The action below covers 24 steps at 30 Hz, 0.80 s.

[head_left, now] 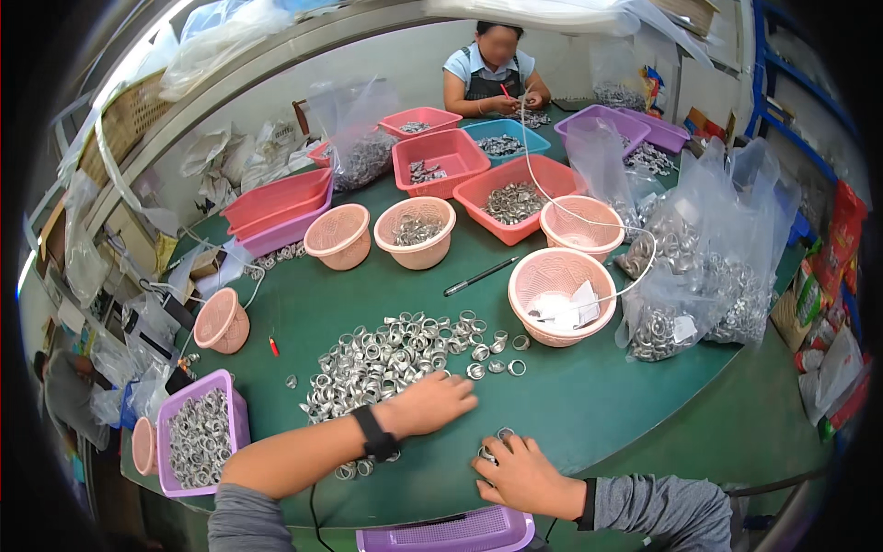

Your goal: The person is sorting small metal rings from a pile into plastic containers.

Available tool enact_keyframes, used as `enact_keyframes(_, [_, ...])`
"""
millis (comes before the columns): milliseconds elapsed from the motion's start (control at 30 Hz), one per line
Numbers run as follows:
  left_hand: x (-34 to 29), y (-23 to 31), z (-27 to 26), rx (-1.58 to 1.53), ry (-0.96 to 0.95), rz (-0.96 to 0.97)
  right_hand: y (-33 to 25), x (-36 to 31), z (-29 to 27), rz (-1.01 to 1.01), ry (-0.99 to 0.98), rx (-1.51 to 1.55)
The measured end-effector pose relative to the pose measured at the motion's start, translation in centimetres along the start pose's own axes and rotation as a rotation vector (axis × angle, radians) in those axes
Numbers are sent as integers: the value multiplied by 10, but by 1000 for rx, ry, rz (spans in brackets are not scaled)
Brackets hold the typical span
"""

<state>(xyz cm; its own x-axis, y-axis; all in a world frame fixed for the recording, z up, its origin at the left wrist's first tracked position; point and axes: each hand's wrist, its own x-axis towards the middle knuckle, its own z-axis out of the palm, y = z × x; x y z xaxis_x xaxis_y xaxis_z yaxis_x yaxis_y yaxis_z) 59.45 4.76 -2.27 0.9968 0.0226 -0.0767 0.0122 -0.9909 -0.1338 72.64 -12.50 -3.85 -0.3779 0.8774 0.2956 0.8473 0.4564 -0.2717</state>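
Observation:
Silver-coloured metal rings [368,368] lie in a wide loose pile on the green table before me. My left hand [430,405] reaches palm down over the pile's right front edge, its fingers a little bent and slightly apart; what lies beneath the palm is hidden. A dark band circles that wrist. Nearer the table's front edge, my right hand [529,474] curls its fingers over a few metal rings [503,433], partly covered by the fingertips. Several rings sit apart from the pile, just beyond my left hand.
A purple basket [241,414] full of rings stands left. Pink baskets [515,294], red trays [441,189] and a black pen [480,276] lie beyond the pile. Clear bags of rings [658,331] crowd the right, a white cable [655,244] beside them. Across the table sits another person [487,74].

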Motion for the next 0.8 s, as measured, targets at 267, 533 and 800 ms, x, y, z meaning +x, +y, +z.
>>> enact_keyframes(267, [58,-8,-13,-75,299,-76,1,2,6,81,-18,10])
enact_keyframes(533, [31,-40,16,-117,103,-58,-11,2,11,162,113,30])
enact_keyframes(800, [-34,-45,-11,-220,136,-149,-20,11,12,313,139,7])
